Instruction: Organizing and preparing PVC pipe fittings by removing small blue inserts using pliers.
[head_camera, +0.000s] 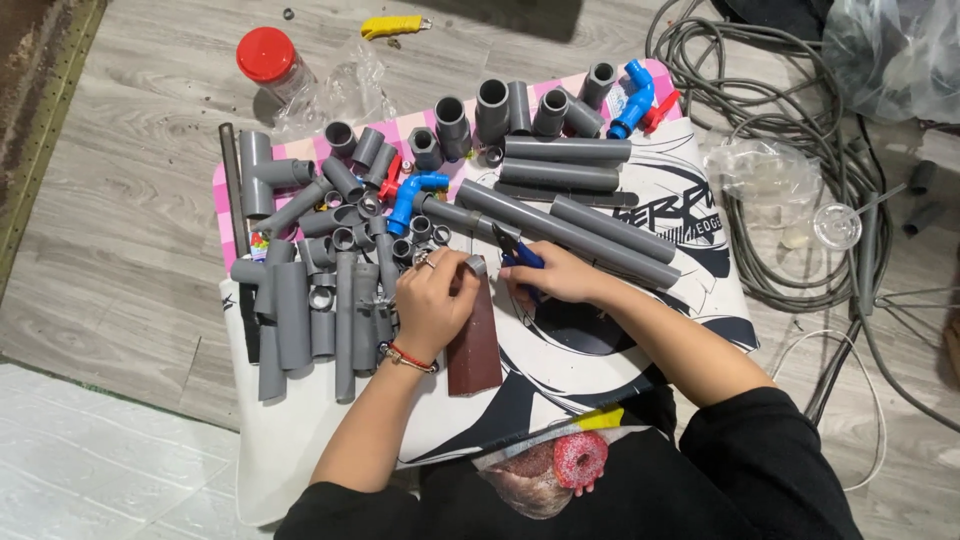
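Observation:
My left hand (432, 300) presses a small grey pipe ring (476, 265) against the top of a dark red-brown block (474, 335) that lies on a printed cloth (620, 330). My right hand (555, 278) grips blue-handled pliers (516, 250) just right of the ring. A red bracelet circles my left wrist. Long grey pipes (570, 228) lie just beyond both hands.
Several grey pipe pieces and fittings (320, 310) crowd the left of the cloth, with blue valves (412, 195) among them. A red-lidded jar (270, 60) and a yellow tool (392, 25) sit on the wooden floor. Grey cable coils (800, 200) lie at the right.

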